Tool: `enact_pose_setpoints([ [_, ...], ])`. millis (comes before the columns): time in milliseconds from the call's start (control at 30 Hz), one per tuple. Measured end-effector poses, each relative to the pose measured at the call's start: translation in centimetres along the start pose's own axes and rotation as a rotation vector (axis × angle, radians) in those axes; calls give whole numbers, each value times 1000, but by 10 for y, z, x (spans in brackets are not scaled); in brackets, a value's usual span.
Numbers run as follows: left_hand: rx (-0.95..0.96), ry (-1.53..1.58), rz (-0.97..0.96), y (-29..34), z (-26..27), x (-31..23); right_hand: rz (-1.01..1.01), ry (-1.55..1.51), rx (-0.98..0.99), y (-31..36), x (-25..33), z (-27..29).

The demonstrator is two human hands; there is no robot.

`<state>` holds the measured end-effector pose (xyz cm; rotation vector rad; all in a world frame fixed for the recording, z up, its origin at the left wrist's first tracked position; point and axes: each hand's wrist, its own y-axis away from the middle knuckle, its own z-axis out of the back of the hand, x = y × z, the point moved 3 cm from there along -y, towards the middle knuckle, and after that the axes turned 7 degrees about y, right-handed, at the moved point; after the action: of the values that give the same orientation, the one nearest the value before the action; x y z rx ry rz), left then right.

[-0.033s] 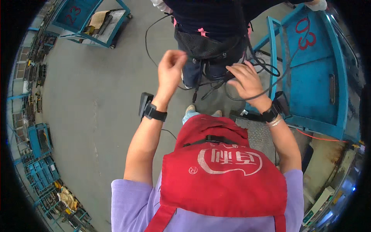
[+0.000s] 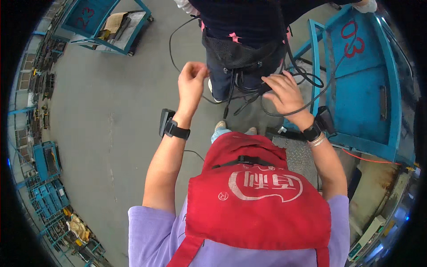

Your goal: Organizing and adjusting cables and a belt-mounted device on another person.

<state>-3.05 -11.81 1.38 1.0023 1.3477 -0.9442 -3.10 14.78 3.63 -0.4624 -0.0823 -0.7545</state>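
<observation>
My left hand (image 2: 192, 84) is raised in front of a person in dark clothes (image 2: 242, 20). Its fingers are curled and pressed toward the thumb; whether anything sits between them is hidden. A thin black cable (image 2: 171, 44) passes behind this hand. My right hand (image 2: 284, 94) is held palm down, thumb apart and fingers loosely stretched, beside looped black cables (image 2: 307, 80). One cable loop crosses near its wrist; I see no grip on it. Around the person's waist is a black mesh pouch (image 2: 238, 55), with a pink bow (image 2: 234, 37) above it and cords hanging below.
A blue metal cart (image 2: 364, 89) with red marks stands at the right; the person's gloved hand (image 2: 367, 6) is on its top. Another blue cart (image 2: 129, 44) holds flat pieces at the upper left. Racks of parts (image 2: 46, 191) line the left. A patterned metal plate (image 2: 299, 155) lies right of my feet.
My left hand has dropped slightly and moved a little left, its fingers drawn in. The right hand is almost still.
</observation>
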Motion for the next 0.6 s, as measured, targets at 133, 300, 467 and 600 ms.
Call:
enact_pose_setpoints([
  [133,154,-241,305,11,3,42,74,56,48,-8,7,2],
  [300,301,-89,394,7,-40,37,-31,57,104,-15,3,-3],
  [467,367,499,718,9,-51,46,-133,79,47,-45,11,10],
  [600,452,502,698,8,-54,41,-224,123,101,-58,-4,-5],
])
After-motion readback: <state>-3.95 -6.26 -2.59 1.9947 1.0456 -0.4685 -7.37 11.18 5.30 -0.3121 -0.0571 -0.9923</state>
